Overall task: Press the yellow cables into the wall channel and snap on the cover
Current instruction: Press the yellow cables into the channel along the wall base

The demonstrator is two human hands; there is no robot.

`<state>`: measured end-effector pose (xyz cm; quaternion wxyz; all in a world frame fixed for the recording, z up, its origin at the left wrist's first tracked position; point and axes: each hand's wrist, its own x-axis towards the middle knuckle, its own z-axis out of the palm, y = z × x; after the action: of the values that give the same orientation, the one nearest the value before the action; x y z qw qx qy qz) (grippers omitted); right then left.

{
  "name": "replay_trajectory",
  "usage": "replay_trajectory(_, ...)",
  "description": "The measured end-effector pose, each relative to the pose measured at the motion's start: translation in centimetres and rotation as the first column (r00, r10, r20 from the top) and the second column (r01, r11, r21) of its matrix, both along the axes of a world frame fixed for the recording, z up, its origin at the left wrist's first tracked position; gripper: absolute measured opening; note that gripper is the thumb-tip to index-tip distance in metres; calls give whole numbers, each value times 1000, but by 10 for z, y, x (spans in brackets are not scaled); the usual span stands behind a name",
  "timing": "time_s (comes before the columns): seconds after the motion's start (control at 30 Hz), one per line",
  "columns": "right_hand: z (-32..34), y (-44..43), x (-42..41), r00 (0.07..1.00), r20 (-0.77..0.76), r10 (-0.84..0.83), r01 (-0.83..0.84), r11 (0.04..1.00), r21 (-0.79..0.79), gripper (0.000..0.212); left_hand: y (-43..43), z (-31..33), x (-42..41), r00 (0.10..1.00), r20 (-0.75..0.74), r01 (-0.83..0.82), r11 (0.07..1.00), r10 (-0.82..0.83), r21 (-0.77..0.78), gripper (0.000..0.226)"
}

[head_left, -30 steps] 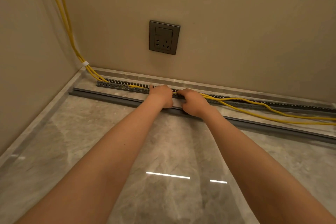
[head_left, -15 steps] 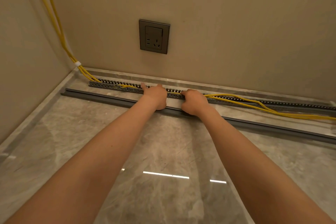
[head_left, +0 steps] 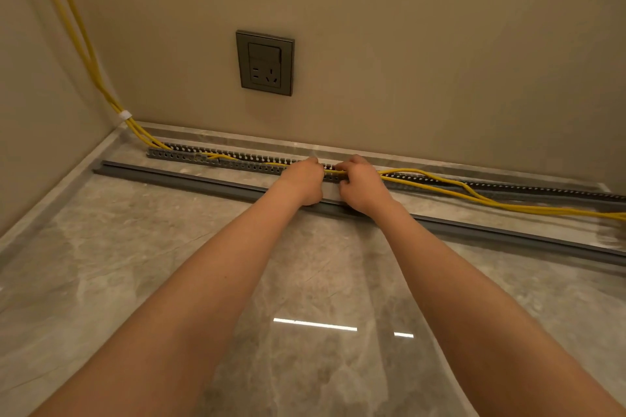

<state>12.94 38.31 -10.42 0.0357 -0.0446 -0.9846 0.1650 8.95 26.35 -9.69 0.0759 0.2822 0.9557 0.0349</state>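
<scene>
A: Channel first, what's in it?
B: The yellow cables [head_left: 528, 207] sit inside the channel [head_left: 203, 157] from the corner up to the hands. Right of the hands they're out, looping over its front edge onto the floor [head_left: 135, 264].
A: Where's the channel?
B: On the floor, along the foot of the wall [head_left: 440, 61], open on top.
A: Cover?
B: The cover [head_left: 176, 178] lies flat on the floor just in front of the channel, parallel, not on it.
A: Hands?
B: The right hand [head_left: 360, 183] pinches the cables between thumb and curled fingers, right over the channel. The left hand [head_left: 303, 179] is curled knuckles-up on the cables. Its fingertips are hidden, so gripping or just pressing, can't tell.
A: Anything else?
B: A socket [head_left: 265, 63] on the wall above. A white tie [head_left: 124, 115] binds the cables in the corner.
A: Versus half a second ago?
B: Hands are closer together now, nearly touching. The left forefinger was stretched out, now tucked in. Both hands sit further right of the socket. The cover hasn't moved.
</scene>
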Motion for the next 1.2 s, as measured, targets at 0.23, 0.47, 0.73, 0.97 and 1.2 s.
replay_trajectory(0.23,-2,19,15,999,-26,-24,29,974,227,31,15,2,8,998,-34,-57,991,53,-118,38)
replay_trajectory(0.47,-6,19,17,994,52,-97,90,988,124,39,15,1,13,995,-43,-93,990,88,-104,39)
replay_trajectory(0.73,0,32,8,989,146,-37,30,998,50,29,46,-9,28,987,-130,86,995,-91,-45,49)
replay_trajectory(0.97,1,58,25,999,38,-20,24,996,-85,47,59,-10,24,998,-38,50,999,-51,-19,44)
replay_trajectory(1.2,-7,75,36,998,-65,10,3,978,209,39,53,-5,20,1000,17,-2,1000,2,29,44)
